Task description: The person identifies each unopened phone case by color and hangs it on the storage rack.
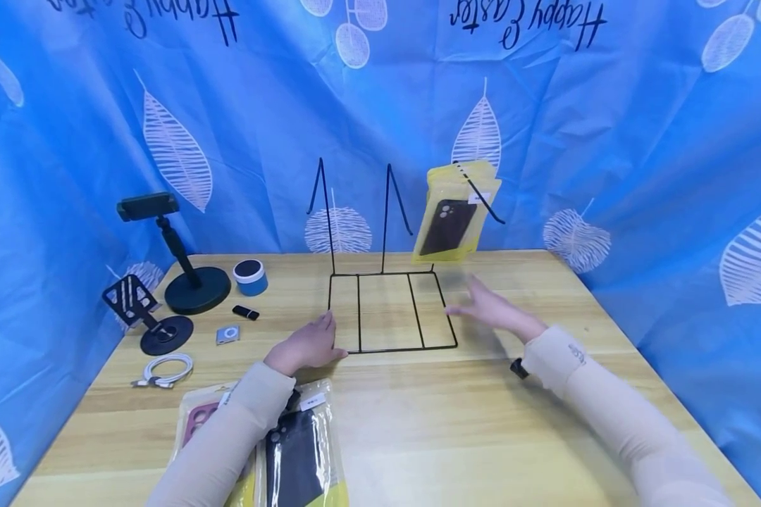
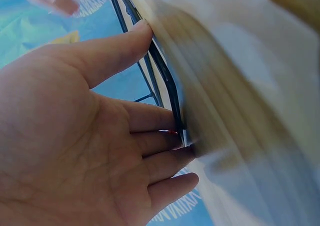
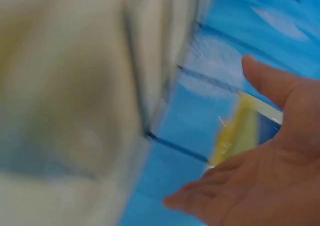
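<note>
Blue leaf-print cloth backs the wooden table (image 1: 418, 422), where the black wire display rack (image 1: 390, 310) stands. Left hand (image 1: 307, 346) touches its front corner, fingers relaxed; right hand (image 1: 497, 310) hovers beside it, released, empty.

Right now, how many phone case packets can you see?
3: one packet hangs on the wire rack's right hook, and two lie on the table under the left arm, one pink, one black. More may be hidden.

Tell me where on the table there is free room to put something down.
The wood of the table is bare in front of the wire rack, between the two arms, and along the right edge beyond the right hand. The left side is crowded: phone stands, cable, and packaged cases near the left hand.
</note>
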Available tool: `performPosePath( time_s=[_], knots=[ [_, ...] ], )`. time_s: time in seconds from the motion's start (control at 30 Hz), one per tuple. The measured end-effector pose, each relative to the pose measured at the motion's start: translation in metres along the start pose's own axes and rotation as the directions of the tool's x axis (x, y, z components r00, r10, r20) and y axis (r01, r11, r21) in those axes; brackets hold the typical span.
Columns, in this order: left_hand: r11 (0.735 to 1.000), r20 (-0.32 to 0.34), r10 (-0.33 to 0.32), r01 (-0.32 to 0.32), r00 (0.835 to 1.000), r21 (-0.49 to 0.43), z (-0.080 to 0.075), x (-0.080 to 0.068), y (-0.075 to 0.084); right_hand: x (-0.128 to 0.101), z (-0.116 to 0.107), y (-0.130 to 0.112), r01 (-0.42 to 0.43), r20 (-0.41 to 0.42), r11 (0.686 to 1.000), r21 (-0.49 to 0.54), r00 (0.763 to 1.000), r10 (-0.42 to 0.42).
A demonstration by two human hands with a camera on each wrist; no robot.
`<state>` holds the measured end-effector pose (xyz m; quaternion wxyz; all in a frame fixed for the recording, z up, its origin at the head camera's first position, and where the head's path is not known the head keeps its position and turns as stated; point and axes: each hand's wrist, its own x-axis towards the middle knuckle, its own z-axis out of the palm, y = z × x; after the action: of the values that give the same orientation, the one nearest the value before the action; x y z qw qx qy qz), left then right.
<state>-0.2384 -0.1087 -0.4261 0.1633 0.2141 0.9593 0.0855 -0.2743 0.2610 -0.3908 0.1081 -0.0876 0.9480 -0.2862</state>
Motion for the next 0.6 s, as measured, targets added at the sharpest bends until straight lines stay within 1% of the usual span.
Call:
performPosePath(
  time_s=[0.03,0.13,0.2,0.27,0.37,0.5,0.6],
  knots=[
    [1.000,0.003,-0.003,0.003,1.000,0.001,0.000,0.000,0.000,-0.004,0.010,0.003,0.025,0.041,0.999,-0.043,0.999,-0.024],
    [1.000,0.006,-0.007,0.007,1.000,-0.003,-0.001,0.000,0.000,-0.012,0.031,0.007,0.067,0.154,0.987,-0.143,0.987,-0.045],
    [1.000,0.013,-0.012,0.012,1.000,0.000,-0.002,0.000,0.001,-0.015,0.039,0.008,0.120,0.218,0.974,-0.193,0.973,-0.077],
    [1.000,0.015,-0.012,0.012,1.000,0.002,-0.003,0.000,0.001,-0.017,0.043,0.008,0.157,0.260,0.962,-0.223,0.961,-0.097],
    [1.000,0.018,-0.012,0.012,1.000,-0.008,-0.005,-0.001,0.002,-0.018,0.047,0.008,0.198,0.273,0.938,-0.284,0.955,-0.119],
    [1.000,0.023,-0.008,0.009,1.000,-0.022,-0.005,-0.001,0.003,-0.018,0.050,0.010,0.232,0.257,0.910,-0.345,0.955,-0.146],
    [1.000,0.024,-0.009,0.009,1.000,-0.018,-0.004,-0.001,0.002,-0.020,0.051,0.010,0.256,0.240,0.893,-0.370,0.955,-0.174]
  ],
)
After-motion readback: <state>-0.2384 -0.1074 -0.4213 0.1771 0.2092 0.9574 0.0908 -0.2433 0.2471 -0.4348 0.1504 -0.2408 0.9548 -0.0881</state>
